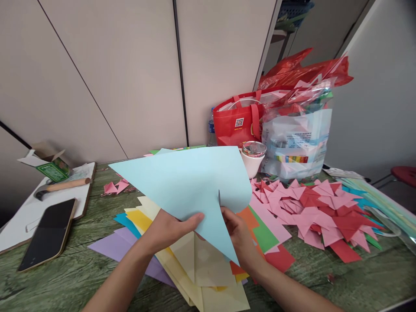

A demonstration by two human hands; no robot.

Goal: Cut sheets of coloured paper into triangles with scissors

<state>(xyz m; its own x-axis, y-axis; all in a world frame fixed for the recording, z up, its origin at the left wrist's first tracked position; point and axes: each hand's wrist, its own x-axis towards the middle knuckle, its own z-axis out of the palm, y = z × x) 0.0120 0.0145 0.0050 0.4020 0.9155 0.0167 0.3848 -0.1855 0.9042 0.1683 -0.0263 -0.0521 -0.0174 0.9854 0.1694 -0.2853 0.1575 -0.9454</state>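
A large sheet of light blue paper (185,182) is held up over the table, with a slit running from its lower right edge. My left hand (177,229) grips the sheet's lower edge, thumb on top and fingers underneath. At the slit, the paper's right part curls away. A thin dark blade (219,197) shows in the slit; its handle is hidden. My right hand (238,236) is closed just below the blade, fingers curled and partly behind the paper. Under both hands lies a pile of cream paper (211,264), with yellow, blue and purple sheets (112,245) fanned out on the left.
Folded pink and red paper pieces (312,208) are heaped at right. Behind stand a white cup (251,164), a red bag (235,125) and a plastic paper pack (295,143). On the left are a phone (48,234), a wooden-handled hammer (65,185) and a green box (53,167).
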